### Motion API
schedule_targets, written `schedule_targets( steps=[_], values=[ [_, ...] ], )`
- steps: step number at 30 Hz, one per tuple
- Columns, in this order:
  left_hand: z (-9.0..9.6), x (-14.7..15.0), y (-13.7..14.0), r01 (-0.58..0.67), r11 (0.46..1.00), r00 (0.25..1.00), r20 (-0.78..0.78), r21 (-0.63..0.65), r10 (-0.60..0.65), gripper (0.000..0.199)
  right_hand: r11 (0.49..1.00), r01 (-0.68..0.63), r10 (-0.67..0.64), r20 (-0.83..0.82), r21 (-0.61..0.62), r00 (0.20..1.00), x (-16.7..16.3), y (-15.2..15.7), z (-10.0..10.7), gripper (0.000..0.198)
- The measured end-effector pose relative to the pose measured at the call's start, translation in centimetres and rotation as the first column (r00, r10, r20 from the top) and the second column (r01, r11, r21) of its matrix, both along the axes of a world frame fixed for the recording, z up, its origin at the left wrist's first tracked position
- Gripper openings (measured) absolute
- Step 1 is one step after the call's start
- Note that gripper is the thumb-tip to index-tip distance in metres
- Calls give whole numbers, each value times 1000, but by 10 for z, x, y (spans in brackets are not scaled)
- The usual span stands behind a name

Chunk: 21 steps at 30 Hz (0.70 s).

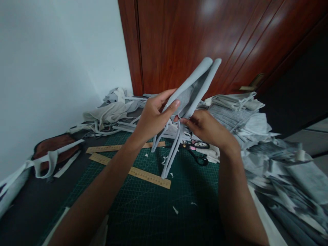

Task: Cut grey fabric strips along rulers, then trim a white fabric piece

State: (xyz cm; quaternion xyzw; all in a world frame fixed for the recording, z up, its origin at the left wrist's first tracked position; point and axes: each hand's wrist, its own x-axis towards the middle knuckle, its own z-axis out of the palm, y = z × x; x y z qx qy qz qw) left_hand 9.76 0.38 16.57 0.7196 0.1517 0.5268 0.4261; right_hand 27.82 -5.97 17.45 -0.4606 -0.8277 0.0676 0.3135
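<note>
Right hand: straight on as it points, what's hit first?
The right hand would first meet the grey cloth it's pinching, then probably the left hand beyond, though depth between them is unclear.

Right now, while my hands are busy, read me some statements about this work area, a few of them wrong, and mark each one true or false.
1. The left hand and right hand both hold the grey fabric piece. True.
2. The grey fabric piece lies flat on the green mat. False: it is held up above the mat.
3. Small white scraps lie on the green mat. True.
4. The two tan rulers lie to the right of the scissors. False: they lie to the left.
5. The folded fabric stack is on the left side. False: it is on the right.
</note>
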Motion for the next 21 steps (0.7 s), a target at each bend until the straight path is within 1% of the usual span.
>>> schedule_targets(
  steps=[5,9,11,13,14,15,16,18,19,21],
  values=[
    [3,-1,-6,-55,998,998,-43,-41,53,27,1000,11,-12,12,9,1000,-1,-2,-1,25],
    [1,-1,-4,-94,994,996,-8,-48,94,26,1000,28,-28,7,2,1000,-1,-5,4,23],
    [-1,-1,-1,-99,993,995,26,-62,101,27,998,48,-49,-26,-27,998,4,-9,6,22],
    [-2,-1,2,-89,993,994,57,-73,93,30,991,98,-102,-39,-95,994,14,-15,2,26],
    [-2,-1,3,-82,993,994,71,-79,88,31,980,144,-149,-28,-137,988,20,-19,-4,30],
    [-2,-1,5,-76,993,993,83,-88,83,32,968,177,-177,17,-179,984,27,-24,-13,34],
    [-2,-2,5,-72,993,992,96,-97,81,33,952,214,-202,77,-219,976,34,-28,-25,35],
    [-2,-2,6,-61,992,990,122,-113,75,33,905,293,-236,208,-309,949,49,-39,-57,33],
    [-3,-2,7,-55,992,988,135,-117,71,33,901,315,-239,262,-300,935,56,-44,-75,32],
    [-3,-3,7,-46,992,986,155,-118,65,32,895,344,-257,305,-284,917,68,-55,-110,33]
  ],
)
